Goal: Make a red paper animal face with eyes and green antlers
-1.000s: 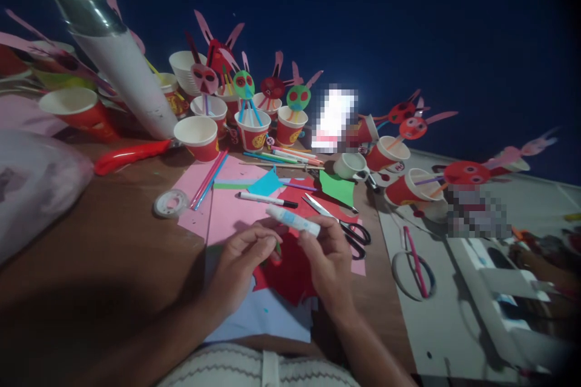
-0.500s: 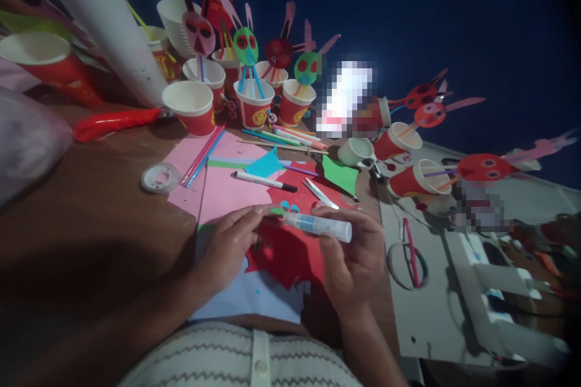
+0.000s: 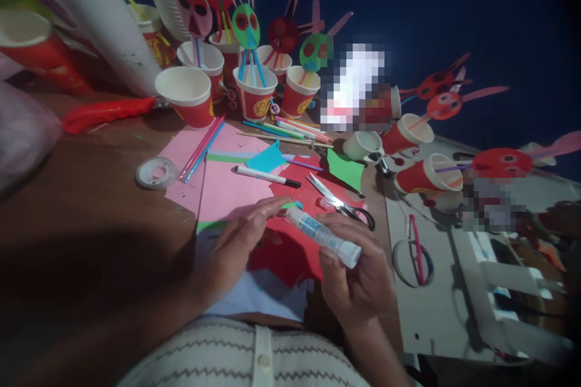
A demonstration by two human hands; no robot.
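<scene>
My right hand (image 3: 361, 266) is wrapped round a clear glue stick (image 3: 322, 234) with a blue label, its tip pointing up and left. The tip meets a small green paper piece (image 3: 287, 208) at the fingertips of my left hand (image 3: 240, 242), which pinches it. Under both hands lie red paper (image 3: 284, 248) and pale blue paper (image 3: 263, 299). Scissors with black handles (image 3: 336, 198) rest on the red paper, just beyond my right hand. A black-capped marker (image 3: 267, 176) and a blue paper scrap (image 3: 265, 158) lie on pink paper (image 3: 227, 190).
Red paper cups (image 3: 185, 100) with paper animal heads on straws line the back and right. A tape roll (image 3: 155, 173) lies left, near a red-handled tool (image 3: 109, 113). A white mug (image 3: 363, 146) stands back right, and a bracelet-like ring (image 3: 413, 263) lies on the grey surface.
The glue stick has tilted, its rear end lower and further right, with its tip still at the green piece. The camera view has shifted slightly, showing more of the scissors' handles.
</scene>
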